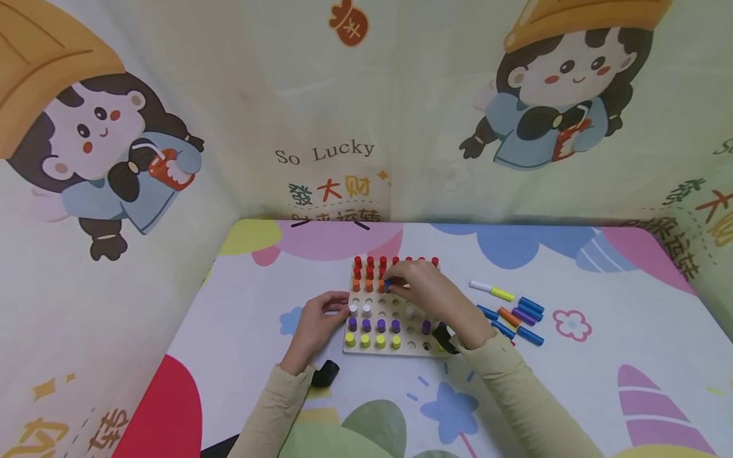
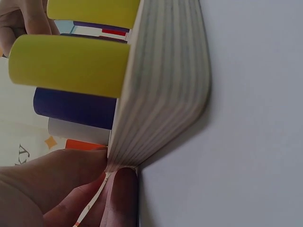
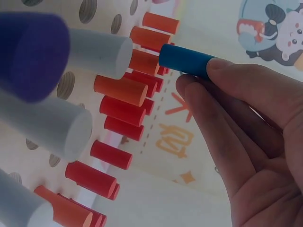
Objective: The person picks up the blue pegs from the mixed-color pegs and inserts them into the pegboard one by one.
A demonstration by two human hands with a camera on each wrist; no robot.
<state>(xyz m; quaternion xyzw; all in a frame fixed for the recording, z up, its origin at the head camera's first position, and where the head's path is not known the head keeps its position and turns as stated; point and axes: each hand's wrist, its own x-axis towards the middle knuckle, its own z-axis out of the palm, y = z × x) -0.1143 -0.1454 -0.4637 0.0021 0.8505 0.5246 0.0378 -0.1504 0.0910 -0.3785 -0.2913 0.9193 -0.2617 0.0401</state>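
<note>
A wooden pegboard (image 1: 403,306) lies on the table with rows of coloured pegs in its holes. My right hand (image 1: 433,294) pinches a blue peg (image 3: 185,60) between thumb and fingers, above the board near the orange pegs (image 1: 369,286). In the right wrist view the blue peg is tilted, its free end out in the air. My left hand (image 1: 317,323) grips the board's left edge, with the thumb and a fingertip on it in the left wrist view. Red pegs (image 1: 370,261) stand at the back, then white pegs (image 1: 366,311), purple pegs (image 1: 366,326) and yellow pegs (image 1: 365,341) towards the front.
Right of the board lie several loose pegs: blue (image 1: 531,335), orange (image 1: 509,317), purple (image 1: 523,316), white (image 1: 480,285) and yellow (image 1: 502,294). My right forearm covers part of the board's right side. A printed curtain (image 1: 424,127) hangs behind the table.
</note>
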